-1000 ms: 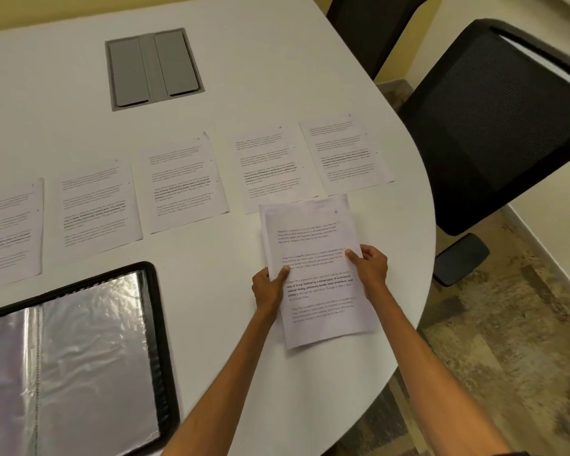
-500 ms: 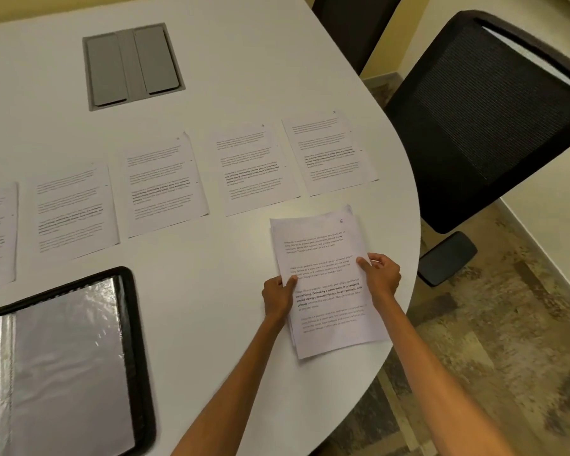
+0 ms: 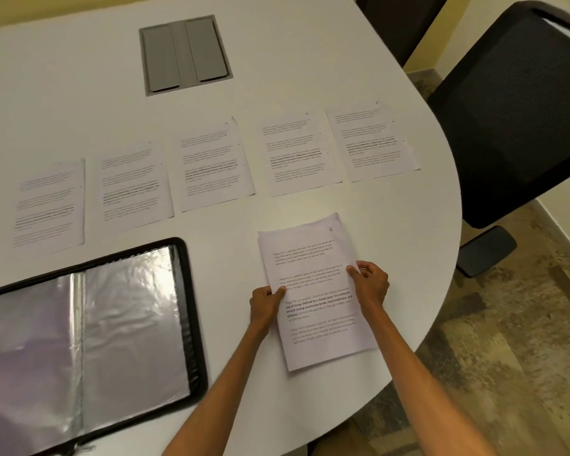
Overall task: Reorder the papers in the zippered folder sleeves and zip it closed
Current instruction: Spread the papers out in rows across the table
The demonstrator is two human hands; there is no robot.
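The stack of papers [image 3: 316, 258] lies on the white bench [image 3: 79, 93], near its round edge. Both hands hold this stack. The left hand [image 3: 265, 302] pinches the left side, with the thumb on top of the page. The right hand [image 3: 371, 284] pinches the right side, also with the thumb on top. The hands are apart, one on each side of the stack. The top page has lines of print and a small 6 in its far corner.

The black zip folder [image 3: 190, 307] lies open and flat to the left of the stack, not touching it. Its shiny clear sleeves [image 3: 129, 324] face up.

Farther back, five single pages [image 3: 211, 166] lie side by side in a row. Behind them a gray panel [image 3: 185, 54] sits in the bench. A black chair [image 3: 514, 110] stands to the right.
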